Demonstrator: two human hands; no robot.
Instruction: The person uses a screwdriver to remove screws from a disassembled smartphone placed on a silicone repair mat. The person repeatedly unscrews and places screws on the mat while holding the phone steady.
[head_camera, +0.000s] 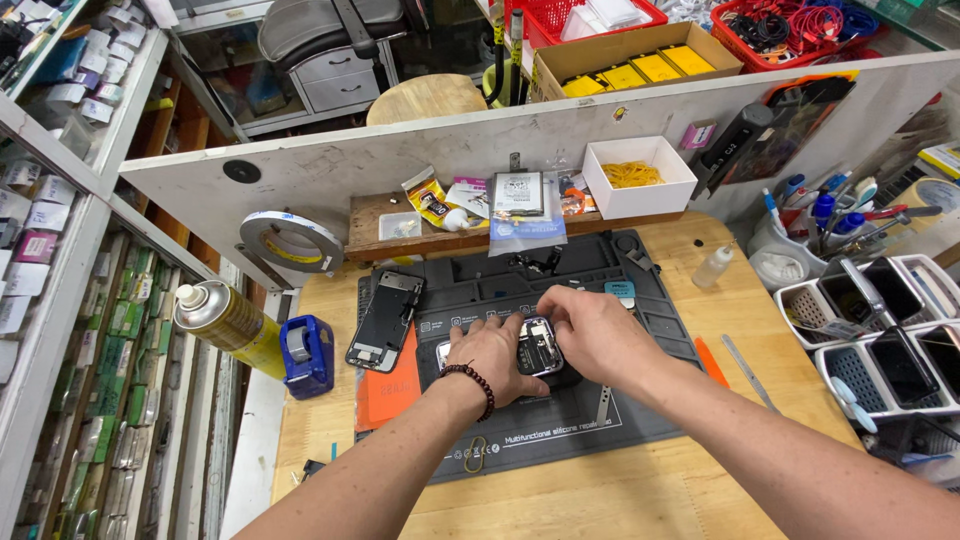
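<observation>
Wooden worktop (620, 500), pale and scuffed, carrying almost everything in view. White partition board (400, 150) standing along twelve o'clock, with a low wooden shelf (450, 238) at its foot. Shelving stacked with small boxed parts (60, 300) filling nine o'clock; a grey cabinet and round wooden stool (425, 97) beyond the board, red baskets of cables at one o'clock.

Dark grey silicone repair mat (560, 430) spread over the worktop centre. On it, held dead centre: a small rounded-square device body (538, 347), back open, innards showing. Judged from that, opening already done, work now inside the shell; closing up left to do, as far as can be told.

Left hand (490, 355) coming in from six o'clock, beaded bracelet at the wrist, grip pressed on the device's left edge, steadying it. Right hand (595, 335) coming from four o'clock, grip curled over the top edge, fingertips pinching at it; whether some small tool or part sits between them cannot be told.

Opened phone body (385, 320) lying at nine o'clock of the device, half on an orange card (388, 390). Spray can (228, 322) and blue tape dispenser (306, 355) further out at nine. Tape roll (290, 240) at eleven. White box of yellow rubber bands (638, 177) at one o'clock, small dropper bottle (712, 267) at two, tool holders (870, 330) at three. Metal spudger (750, 372) and orange pick (710, 362) just off the mat's right edge.
</observation>
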